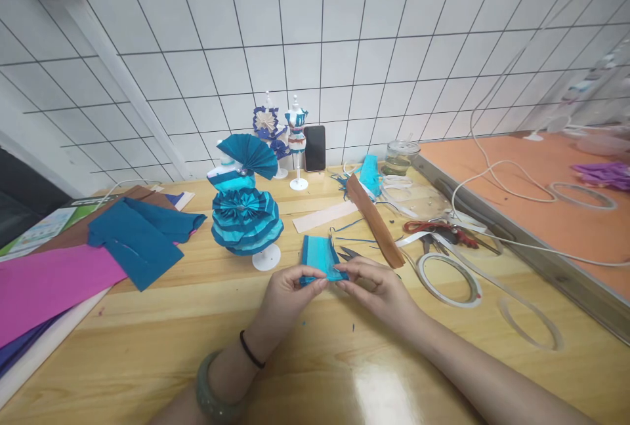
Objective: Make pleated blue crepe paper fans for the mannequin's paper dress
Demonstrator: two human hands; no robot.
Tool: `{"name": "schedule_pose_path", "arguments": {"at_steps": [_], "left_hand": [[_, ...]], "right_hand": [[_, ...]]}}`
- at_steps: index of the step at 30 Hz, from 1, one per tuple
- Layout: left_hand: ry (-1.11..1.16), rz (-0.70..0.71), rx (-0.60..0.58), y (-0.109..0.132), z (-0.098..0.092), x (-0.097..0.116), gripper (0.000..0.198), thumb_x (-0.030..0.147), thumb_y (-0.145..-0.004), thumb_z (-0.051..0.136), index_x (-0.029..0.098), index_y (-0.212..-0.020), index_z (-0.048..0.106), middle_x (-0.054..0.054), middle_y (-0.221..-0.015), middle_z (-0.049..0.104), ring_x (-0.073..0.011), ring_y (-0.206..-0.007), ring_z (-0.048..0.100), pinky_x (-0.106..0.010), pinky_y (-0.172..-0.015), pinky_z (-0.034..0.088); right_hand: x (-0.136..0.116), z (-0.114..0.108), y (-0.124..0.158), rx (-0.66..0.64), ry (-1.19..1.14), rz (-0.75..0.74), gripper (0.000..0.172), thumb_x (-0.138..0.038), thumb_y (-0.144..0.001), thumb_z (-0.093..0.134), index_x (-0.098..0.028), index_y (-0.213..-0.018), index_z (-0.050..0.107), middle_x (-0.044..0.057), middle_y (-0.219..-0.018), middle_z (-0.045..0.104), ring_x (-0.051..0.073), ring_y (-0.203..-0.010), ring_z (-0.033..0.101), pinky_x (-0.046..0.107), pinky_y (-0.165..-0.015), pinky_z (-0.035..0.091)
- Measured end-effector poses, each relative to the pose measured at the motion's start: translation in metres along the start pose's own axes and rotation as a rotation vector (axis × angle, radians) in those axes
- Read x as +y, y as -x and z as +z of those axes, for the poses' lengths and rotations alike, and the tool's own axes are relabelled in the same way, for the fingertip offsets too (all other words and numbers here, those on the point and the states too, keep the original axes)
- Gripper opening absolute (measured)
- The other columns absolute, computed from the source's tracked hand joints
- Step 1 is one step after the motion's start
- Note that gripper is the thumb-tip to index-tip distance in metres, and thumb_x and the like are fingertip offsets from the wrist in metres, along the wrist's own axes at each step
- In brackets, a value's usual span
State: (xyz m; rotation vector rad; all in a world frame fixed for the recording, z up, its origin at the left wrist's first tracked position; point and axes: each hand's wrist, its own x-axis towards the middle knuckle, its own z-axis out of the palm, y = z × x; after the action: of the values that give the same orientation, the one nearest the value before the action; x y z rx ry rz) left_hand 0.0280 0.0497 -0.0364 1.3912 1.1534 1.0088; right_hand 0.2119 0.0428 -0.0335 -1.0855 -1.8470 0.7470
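Observation:
A small piece of light-blue crepe paper (pixel 319 252) with dark-blue edging lies at the middle of the table, its near edge raised between my hands. My left hand (pixel 294 287) pinches that near edge at its left part. At the right corner, my right hand (pixel 370 284) pinches the same edge between thumb and fingers. Scissors (pixel 348 253) lie just beyond my right hand, their handles hidden under it. Left of the paper stands a miniature dress form (pixel 246 208) wearing a blue pleated paper dress with a fan.
Two smaller dress forms (pixel 296 143) and a phone (pixel 315 148) stand by the tiled wall. Coloured paper sheets (pixel 54 274) lie at left. A brown strip (pixel 377 222), a tape roll (pixel 449 281), a glass jar (pixel 401 157) and cords are at right, beside an orange surface (pixel 531 176).

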Motion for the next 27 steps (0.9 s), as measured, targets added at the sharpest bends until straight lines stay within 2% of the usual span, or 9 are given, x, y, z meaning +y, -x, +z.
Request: {"name": "schedule_pose_path", "arguments": {"at_steps": [7,13,18,22,24,26,27], "left_hand": [[-0.050,0.009,0.013,0.002,0.001,0.007,0.017,0.032,-0.065,0.066,0.015,-0.068,0.068,-0.001,-0.061,0.065,-0.0118,-0.056,0.053,-0.021,-0.055,0.042],[-0.057,0.008,0.026,0.002,0.001,0.006,0.017,0.032,-0.065,0.067,0.016,-0.071,0.069,-0.002,-0.066,0.067,-0.0139,-0.059,0.055,-0.023,-0.057,0.043],[0.018,-0.007,0.030,0.000,0.000,0.003,0.023,0.037,-0.063,0.068,0.016,-0.074,0.069,-0.002,-0.059,0.065,-0.0141,-0.055,0.056,-0.023,-0.051,0.044],[0.030,0.012,0.044,0.000,0.000,0.003,0.024,0.038,-0.063,0.068,0.015,-0.072,0.068,-0.001,-0.056,0.063,-0.0132,-0.054,0.056,-0.022,-0.050,0.043],[0.017,0.007,0.056,0.000,-0.001,0.004,0.024,0.038,-0.062,0.069,0.015,-0.071,0.067,-0.001,-0.055,0.062,-0.0126,-0.052,0.055,-0.021,-0.049,0.042],[0.007,-0.003,0.062,0.000,0.000,0.004,0.025,0.038,-0.062,0.069,0.015,-0.071,0.067,0.000,-0.053,0.061,-0.0122,-0.051,0.053,-0.021,-0.047,0.041],[0.001,-0.004,0.063,0.001,0.000,0.004,0.025,0.038,-0.062,0.069,0.015,-0.071,0.067,0.000,-0.054,0.060,-0.0120,-0.051,0.052,-0.021,-0.047,0.040]], "right_hand": [[-0.004,-0.002,-0.002,0.002,0.004,0.005,0.016,-0.030,-0.079,0.056,-0.020,-0.081,0.069,0.005,-0.075,0.068,0.016,-0.071,0.063,0.026,-0.064,0.050],[-0.005,-0.002,-0.002,0.009,-0.022,0.025,0.015,-0.028,-0.079,0.057,-0.020,-0.078,0.069,0.005,-0.074,0.069,0.016,-0.070,0.063,0.027,-0.064,0.050],[-0.002,-0.002,-0.003,0.018,-0.079,0.106,0.016,-0.031,-0.075,0.060,-0.018,-0.079,0.068,0.005,-0.075,0.068,0.017,-0.069,0.062,0.028,-0.064,0.050],[-0.007,-0.009,-0.005,0.068,-0.185,0.231,0.028,-0.037,-0.071,0.064,-0.016,-0.089,0.065,0.003,-0.068,0.064,0.016,-0.064,0.059,0.028,-0.062,0.049],[-0.009,-0.014,-0.007,0.126,-0.238,0.266,0.025,-0.040,-0.077,0.057,-0.016,-0.075,0.063,-0.001,-0.057,0.058,0.013,-0.057,0.055,0.025,-0.059,0.046],[-0.007,-0.019,-0.009,0.196,-0.255,0.305,0.036,-0.041,-0.081,0.051,-0.016,-0.055,0.054,-0.004,-0.046,0.046,0.009,-0.047,0.047,0.022,-0.050,0.041],[-0.005,-0.020,-0.010,0.231,-0.263,0.331,0.038,-0.042,-0.080,0.053,-0.017,-0.052,0.051,-0.006,-0.044,0.042,0.008,-0.043,0.043,0.021,-0.047,0.039]]}}
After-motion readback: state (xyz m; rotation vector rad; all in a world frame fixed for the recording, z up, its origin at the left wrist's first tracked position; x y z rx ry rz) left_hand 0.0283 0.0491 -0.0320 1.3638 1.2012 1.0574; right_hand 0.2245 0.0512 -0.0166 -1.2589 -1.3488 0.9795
